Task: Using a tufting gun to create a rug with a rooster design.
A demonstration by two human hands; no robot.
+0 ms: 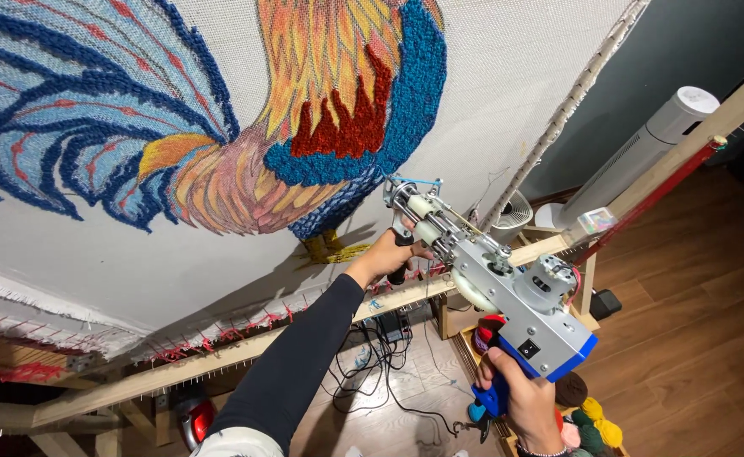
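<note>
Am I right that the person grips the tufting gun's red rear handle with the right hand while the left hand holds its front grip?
Not quite: in the head view the rear handle is blue, not red. The right hand grips it, and the left hand holds the tufting gun's front grip.

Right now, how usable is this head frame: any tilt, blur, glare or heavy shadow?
Head view: steeply tilted, wide-angle stretched at the edges; tufting gun and both hands, left hand and right hand, sharp; soft shadow of arm and gun on the cloth; under-frame floor dim; no glare.
</note>
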